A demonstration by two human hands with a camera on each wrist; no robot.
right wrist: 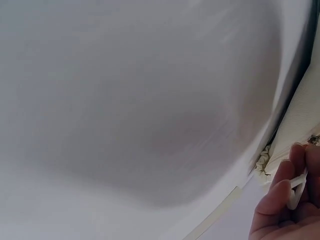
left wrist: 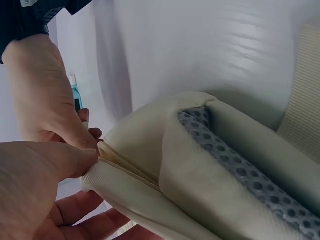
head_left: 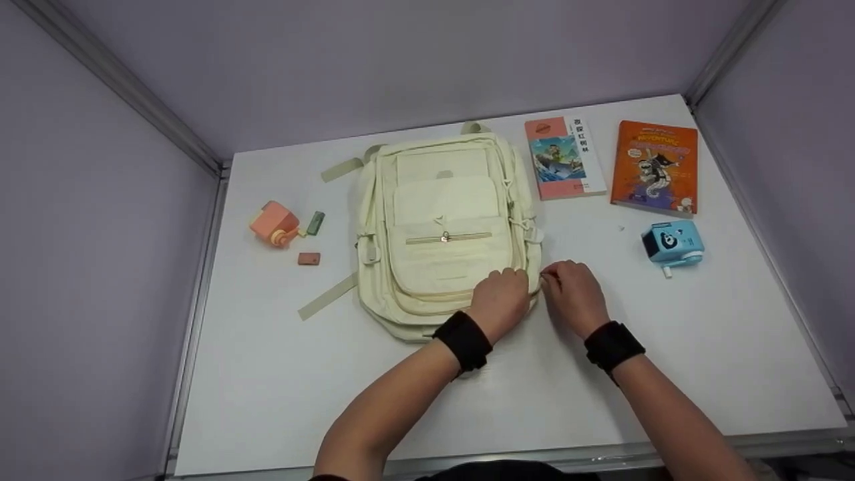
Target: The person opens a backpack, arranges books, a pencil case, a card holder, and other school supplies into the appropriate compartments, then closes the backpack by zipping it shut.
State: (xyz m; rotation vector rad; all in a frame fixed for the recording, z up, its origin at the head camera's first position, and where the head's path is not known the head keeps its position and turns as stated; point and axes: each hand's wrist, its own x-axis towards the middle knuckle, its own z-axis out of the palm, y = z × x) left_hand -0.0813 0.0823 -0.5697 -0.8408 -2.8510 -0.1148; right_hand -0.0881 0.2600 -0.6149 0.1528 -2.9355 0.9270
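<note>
A cream backpack (head_left: 441, 200) lies front up at the middle of the white table, its straps spread out beside it. My left hand (head_left: 501, 304) grips the bag's lower right edge. In the left wrist view, the thumb presses on the fabric beside an open stretch of zipper (left wrist: 132, 171), with the other fingers underneath. Just right of that edge, my right hand (head_left: 576, 297) pinches a pale looped zipper pull (right wrist: 297, 192) between thumb and fingers. The bag's grey mesh padding (left wrist: 240, 172) shows in the left wrist view.
Two books, one pink and white (head_left: 564, 160) and one orange (head_left: 654, 167), lie at the back right. A blue crank pencil sharpener (head_left: 673, 242) stands before them. To the left are a pink crank sharpener (head_left: 275, 224), a green block (head_left: 316, 223) and a red block (head_left: 308, 258).
</note>
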